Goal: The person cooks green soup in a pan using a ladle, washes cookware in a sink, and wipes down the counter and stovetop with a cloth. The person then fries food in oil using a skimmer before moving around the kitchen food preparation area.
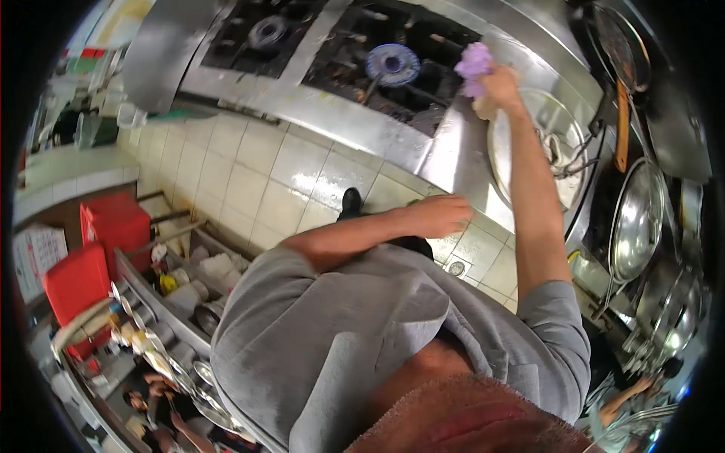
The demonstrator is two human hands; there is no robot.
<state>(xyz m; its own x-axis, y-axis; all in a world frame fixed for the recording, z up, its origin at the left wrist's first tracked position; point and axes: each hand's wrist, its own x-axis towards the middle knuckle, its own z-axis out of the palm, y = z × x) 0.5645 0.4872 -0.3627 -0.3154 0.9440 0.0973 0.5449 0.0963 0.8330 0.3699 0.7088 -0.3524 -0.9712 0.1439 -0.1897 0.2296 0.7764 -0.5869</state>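
Observation:
My right hand reaches out over the steel ledge at the stove's right side, its fingers closed on a crumpled purple cloth. Something beige shows just under that hand, partly hidden. Below my right forearm stands a wide round metal basin with a whitish cloth and dark handles in it. My left hand hangs in front of my body, apart from the counter edge, with its fingers curled in and nothing showing in them. The gas stove has black grates and a burner ringed in blue.
Pans and a large metal strainer or lid hang at the right. Wet floor tiles lie before the stove. Behind on the left are red containers and a cluttered steel counter. Other people appear at both lower corners.

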